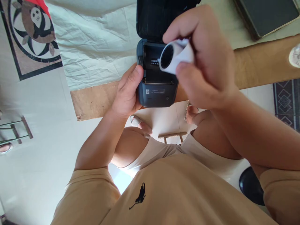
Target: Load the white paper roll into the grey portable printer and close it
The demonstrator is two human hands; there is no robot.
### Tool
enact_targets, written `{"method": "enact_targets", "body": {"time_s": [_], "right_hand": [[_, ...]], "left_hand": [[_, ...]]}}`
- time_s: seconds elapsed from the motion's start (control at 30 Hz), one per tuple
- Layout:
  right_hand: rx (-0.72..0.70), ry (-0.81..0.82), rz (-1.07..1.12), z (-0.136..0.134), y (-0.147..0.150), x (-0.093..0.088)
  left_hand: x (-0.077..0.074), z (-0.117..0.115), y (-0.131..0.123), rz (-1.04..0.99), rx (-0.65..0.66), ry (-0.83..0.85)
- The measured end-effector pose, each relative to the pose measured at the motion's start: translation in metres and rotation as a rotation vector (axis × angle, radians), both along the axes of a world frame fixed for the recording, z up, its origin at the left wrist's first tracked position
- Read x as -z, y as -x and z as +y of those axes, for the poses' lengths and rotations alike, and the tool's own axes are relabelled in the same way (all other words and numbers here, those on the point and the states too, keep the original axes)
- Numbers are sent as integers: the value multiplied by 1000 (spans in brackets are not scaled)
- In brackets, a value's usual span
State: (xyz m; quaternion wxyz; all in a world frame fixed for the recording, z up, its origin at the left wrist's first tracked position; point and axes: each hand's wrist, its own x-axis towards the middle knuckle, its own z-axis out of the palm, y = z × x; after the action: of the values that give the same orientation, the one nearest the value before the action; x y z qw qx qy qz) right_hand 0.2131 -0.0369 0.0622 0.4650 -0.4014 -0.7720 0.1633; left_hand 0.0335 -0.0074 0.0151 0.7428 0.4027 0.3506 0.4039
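Observation:
A small black label printer stands at the table's near edge with its lid swung up and back. Its inner bay is bare apart from a white printed sticker. My left hand grips the printer's left side, thumb on the rim of the bay. Above the bay's right part, my right hand pinches a roll of white label paper between thumb and fingers. The roll's dark hollow core faces left, and a loose paper end shows at its top. Part of the roll is hidden by my fingers.
A pale green cloth covers much of the wooden table. At the far right lie a dark flat box and a clear round object at the edge. A small stool stands on the floor at left.

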Motion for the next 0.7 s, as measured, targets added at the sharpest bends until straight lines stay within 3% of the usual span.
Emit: {"method": "enact_targets", "body": {"time_s": [0.13, 0.37, 0.7], "right_hand": [[27, -96, -73, 1, 7, 6], [37, -275, -178, 9, 0, 12], [124, -246, -184, 11, 0, 15]], "left_hand": [[-3, -3, 0, -47, 12, -19], [11, 3, 5, 8, -1, -54], [3, -2, 2, 50, -5, -85]]}}
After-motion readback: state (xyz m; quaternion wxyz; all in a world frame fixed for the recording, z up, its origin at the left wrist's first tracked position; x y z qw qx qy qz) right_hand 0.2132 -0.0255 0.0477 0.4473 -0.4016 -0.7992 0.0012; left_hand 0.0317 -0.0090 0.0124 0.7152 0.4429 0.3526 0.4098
